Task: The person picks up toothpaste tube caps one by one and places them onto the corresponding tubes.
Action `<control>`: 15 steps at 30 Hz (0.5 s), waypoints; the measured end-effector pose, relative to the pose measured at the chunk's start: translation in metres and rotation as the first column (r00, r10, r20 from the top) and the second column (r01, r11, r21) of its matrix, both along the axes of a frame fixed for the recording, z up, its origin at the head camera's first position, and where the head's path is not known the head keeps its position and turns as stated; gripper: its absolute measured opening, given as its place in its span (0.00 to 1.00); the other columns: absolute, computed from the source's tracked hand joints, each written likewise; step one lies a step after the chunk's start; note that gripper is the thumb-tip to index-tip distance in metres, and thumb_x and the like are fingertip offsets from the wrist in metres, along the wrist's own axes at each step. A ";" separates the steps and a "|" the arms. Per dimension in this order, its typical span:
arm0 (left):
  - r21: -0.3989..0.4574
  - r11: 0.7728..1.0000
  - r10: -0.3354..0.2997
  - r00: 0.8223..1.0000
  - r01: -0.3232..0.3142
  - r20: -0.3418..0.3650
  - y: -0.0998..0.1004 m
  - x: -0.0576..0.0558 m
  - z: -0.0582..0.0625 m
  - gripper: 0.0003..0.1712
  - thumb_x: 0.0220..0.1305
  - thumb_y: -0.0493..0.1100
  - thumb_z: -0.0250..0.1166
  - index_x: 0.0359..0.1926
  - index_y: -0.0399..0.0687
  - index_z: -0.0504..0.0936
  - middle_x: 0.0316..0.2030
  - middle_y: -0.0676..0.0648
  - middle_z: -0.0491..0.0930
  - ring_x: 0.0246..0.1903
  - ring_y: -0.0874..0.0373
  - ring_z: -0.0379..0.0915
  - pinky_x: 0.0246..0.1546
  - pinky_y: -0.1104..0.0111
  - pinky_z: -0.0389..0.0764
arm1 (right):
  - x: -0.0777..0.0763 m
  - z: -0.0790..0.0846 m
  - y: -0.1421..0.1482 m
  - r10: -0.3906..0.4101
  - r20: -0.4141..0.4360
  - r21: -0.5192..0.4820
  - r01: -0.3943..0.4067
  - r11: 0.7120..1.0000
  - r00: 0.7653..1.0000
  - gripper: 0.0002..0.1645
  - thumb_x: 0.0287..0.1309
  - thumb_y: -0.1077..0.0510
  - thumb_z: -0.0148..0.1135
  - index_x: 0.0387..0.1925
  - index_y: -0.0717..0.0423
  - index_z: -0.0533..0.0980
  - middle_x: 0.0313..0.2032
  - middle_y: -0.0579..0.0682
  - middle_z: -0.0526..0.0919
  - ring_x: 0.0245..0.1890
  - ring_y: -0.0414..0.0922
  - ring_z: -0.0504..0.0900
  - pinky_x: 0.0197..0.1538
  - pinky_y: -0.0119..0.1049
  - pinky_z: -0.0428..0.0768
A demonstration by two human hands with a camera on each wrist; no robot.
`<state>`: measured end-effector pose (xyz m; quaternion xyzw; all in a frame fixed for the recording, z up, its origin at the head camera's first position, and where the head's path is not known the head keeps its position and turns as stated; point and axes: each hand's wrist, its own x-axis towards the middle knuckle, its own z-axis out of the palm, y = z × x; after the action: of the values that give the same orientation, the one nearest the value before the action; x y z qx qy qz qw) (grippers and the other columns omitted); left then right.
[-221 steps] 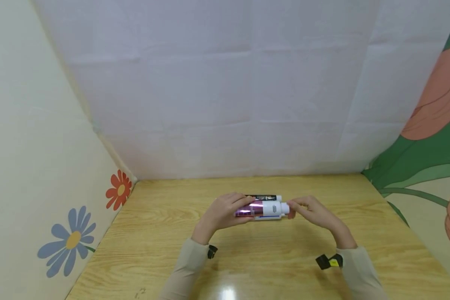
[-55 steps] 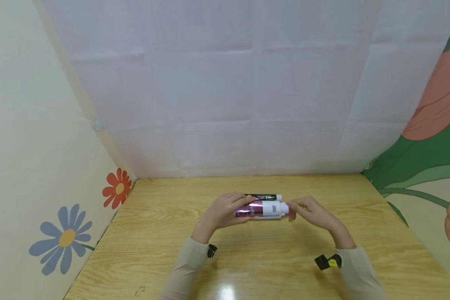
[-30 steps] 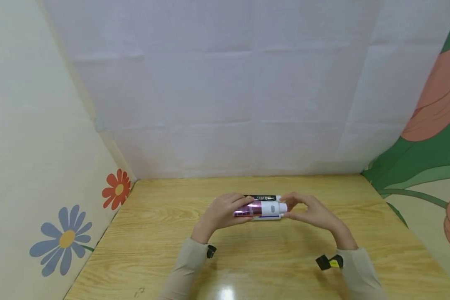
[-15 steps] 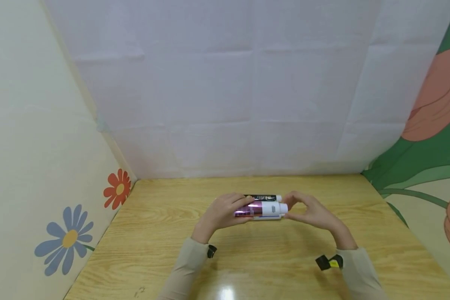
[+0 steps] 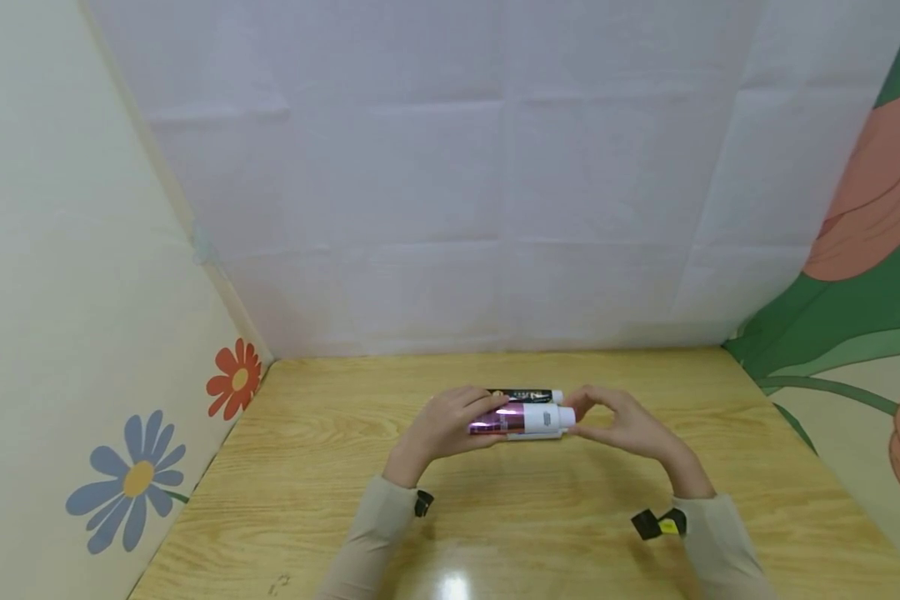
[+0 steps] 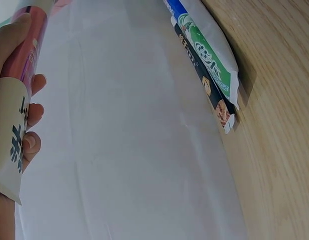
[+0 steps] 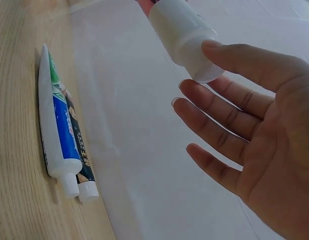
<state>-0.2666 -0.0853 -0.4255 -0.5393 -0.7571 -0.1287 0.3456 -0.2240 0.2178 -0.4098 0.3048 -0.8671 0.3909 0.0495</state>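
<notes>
My left hand [image 5: 446, 423] grips a pink-and-white toothpaste tube [image 5: 504, 419], its fingers wrapped round the body. The tube lies level, its white cap [image 7: 200, 62] pointing right. At that cap, my right hand [image 5: 621, 425] pinches with thumb and index finger, while its other fingers spread loosely beneath in the right wrist view. Below the held tube, two more toothpaste tubes lie side by side on the table: a black one [image 7: 84, 165] and a blue, green and white one [image 7: 67, 127], both capped. In the head view the held tube partly covers them.
The wooden table [image 5: 525, 517] ends at a white cloth [image 5: 495, 208] hanging behind it. Painted flowers [image 5: 137, 479] mark the left wall, and a green-and-pink mural [image 5: 855, 250] covers the right. A black strap [image 5: 648, 525] sits at my right wrist.
Since about two seconds ago, my right thumb has shifted to the near side of the cap and the fingers to its far side. My left hand and both lying tubes have stayed put.
</notes>
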 end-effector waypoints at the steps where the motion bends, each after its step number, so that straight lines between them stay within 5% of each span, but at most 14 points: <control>1: -0.001 1.000 0.001 1.000 -0.001 0.001 0.000 0.000 0.000 0.33 0.42 0.54 0.75 0.50 0.47 0.79 0.37 0.51 0.80 0.35 0.61 0.77 0.37 0.72 0.80 | 0.000 0.000 0.000 -0.001 0.003 0.001 0.001 1.000 1.000 0.17 0.51 0.55 0.68 0.43 0.38 0.75 0.38 0.34 0.79 0.38 0.36 0.77 0.49 0.48 0.71; 15: 0.006 1.000 -0.007 1.000 0.007 -0.008 0.001 -0.001 0.000 0.33 0.42 0.55 0.75 0.50 0.46 0.79 0.38 0.50 0.80 0.36 0.60 0.78 0.37 0.72 0.81 | 0.000 0.000 0.002 -0.052 0.016 0.068 0.050 0.996 0.999 0.13 0.57 0.45 0.61 0.43 0.42 0.78 0.36 0.36 0.81 0.37 0.36 0.77 0.51 0.55 0.71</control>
<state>-0.2679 -0.0847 -0.4260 -0.5413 -0.7533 -0.1299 0.3501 -0.2243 0.2199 -0.4095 0.2806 -0.8877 0.3627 0.0414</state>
